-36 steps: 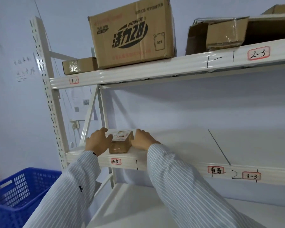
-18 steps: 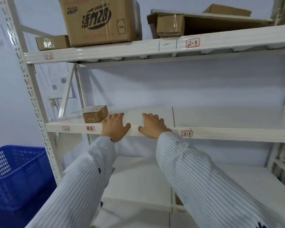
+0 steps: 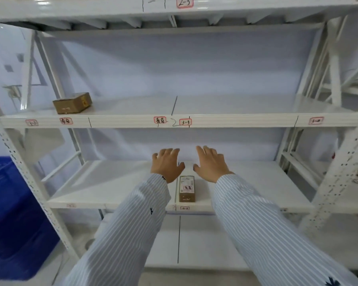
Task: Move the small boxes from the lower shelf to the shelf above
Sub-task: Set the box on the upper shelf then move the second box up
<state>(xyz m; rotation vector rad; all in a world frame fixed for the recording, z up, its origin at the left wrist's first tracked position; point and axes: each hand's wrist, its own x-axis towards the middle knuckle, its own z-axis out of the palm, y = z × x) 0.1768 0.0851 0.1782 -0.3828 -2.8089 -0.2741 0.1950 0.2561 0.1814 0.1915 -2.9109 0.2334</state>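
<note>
A small brown cardboard box (image 3: 186, 191) with a white label lies on the lower shelf (image 3: 116, 186), near its front edge. My left hand (image 3: 167, 164) and my right hand (image 3: 211, 164) hover just beyond it, fingers spread, palms down, one on each side and holding nothing. Another small brown box (image 3: 72, 103) rests at the left end of the shelf above (image 3: 225, 121).
White metal racking with perforated uprights (image 3: 27, 174) frames the bays. A blue plastic crate (image 3: 12, 215) stands on the floor to the left. A further shelf (image 3: 194, 244) lies below, and a top shelf beam (image 3: 132, 7) runs overhead.
Both hands left the box on the upper shelf and dropped to the lower shelf, now flanking a second small box. My view has tilted down and shifted right.
</note>
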